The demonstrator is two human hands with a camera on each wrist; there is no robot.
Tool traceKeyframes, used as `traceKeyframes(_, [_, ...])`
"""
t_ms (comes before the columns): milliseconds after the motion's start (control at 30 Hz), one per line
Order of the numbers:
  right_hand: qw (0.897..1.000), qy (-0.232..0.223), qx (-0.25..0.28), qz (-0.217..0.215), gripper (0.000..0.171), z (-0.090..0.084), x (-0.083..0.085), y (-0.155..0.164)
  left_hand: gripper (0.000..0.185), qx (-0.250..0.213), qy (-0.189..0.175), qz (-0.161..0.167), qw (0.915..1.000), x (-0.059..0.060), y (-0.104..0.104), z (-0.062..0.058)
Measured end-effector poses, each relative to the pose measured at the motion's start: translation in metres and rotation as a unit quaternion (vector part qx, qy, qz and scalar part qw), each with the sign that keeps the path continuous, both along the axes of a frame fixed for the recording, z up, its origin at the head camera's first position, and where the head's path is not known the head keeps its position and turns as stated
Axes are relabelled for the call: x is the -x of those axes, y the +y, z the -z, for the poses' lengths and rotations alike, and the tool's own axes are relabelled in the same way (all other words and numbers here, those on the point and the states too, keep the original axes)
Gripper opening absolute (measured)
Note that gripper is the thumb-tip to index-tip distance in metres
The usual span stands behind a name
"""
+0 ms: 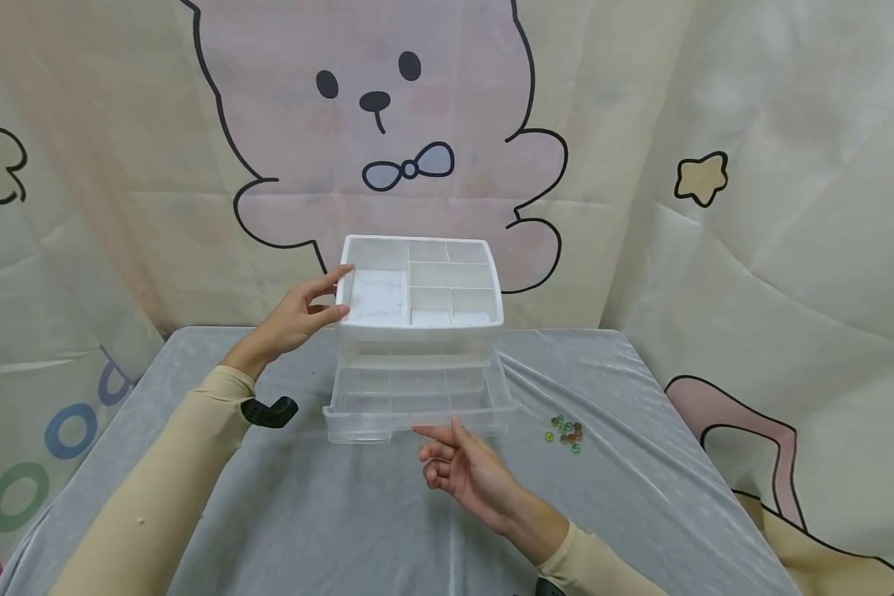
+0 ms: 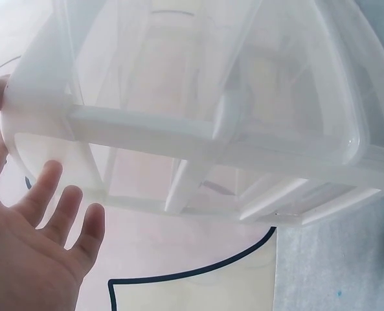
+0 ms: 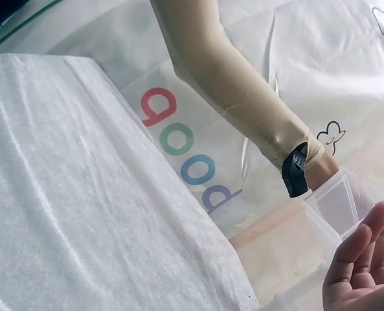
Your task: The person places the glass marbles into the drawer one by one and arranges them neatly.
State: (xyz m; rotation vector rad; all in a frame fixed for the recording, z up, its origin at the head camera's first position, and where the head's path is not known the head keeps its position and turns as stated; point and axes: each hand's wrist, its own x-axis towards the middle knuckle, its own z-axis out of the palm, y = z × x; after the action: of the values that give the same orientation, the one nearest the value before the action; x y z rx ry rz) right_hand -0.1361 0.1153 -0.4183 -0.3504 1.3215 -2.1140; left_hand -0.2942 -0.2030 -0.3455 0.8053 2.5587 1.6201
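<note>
Grey cloth (image 1: 343, 513) beneath compartmented box (image 1: 420, 333) (divided drawer (image 1: 361, 426) out), left fingers (image 1: 324, 284) gripping its side, right fingers (image 1: 439, 433) pinching drawer

A person's left hand (image 2: 39, 240) enters from eight o'clock, touching the edge of a white plastic organizer (image 2: 140, 123) at nine, with three fingertips spread loosely beside its frame. Translucent panels and dividers stretch across to three o'clock, above a dark-lined backdrop (image 2: 192, 295) at six and a cloth-covered bench (image 2: 334, 275) at five.

Pale cartoon-printed drapes (image 1: 603, 83) hang around a grey cloth-covered table (image 1: 305, 513).
</note>
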Motion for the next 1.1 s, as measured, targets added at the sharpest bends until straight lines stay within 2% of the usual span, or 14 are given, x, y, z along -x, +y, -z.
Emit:
traceKeyframes(833, [1.0, 0.006, 0.004, -0.027, 0.072, 0.0042, -0.0032, 0.0005, 0.065, -0.004, 0.007, 0.007, 0.9999, 0.0029, -0.0019, 0.002])
traceKeyframes(1000, [0.999, 0.011, -0.009, -0.037, 0.072, 0.0043, -0.005, 0.0033, 0.064, -0.001, 0.005, 0.005, 1.0, 0.0017, -0.0021, 0.0018])
traceKeyframes(1100, [0.999, 0.012, -0.025, -0.045, 0.065, 0.0044, -0.006, 0.0068, 0.064, -0.003, 0.006, 0.006, 1.0, 0.0006, -0.0019, 0.001])
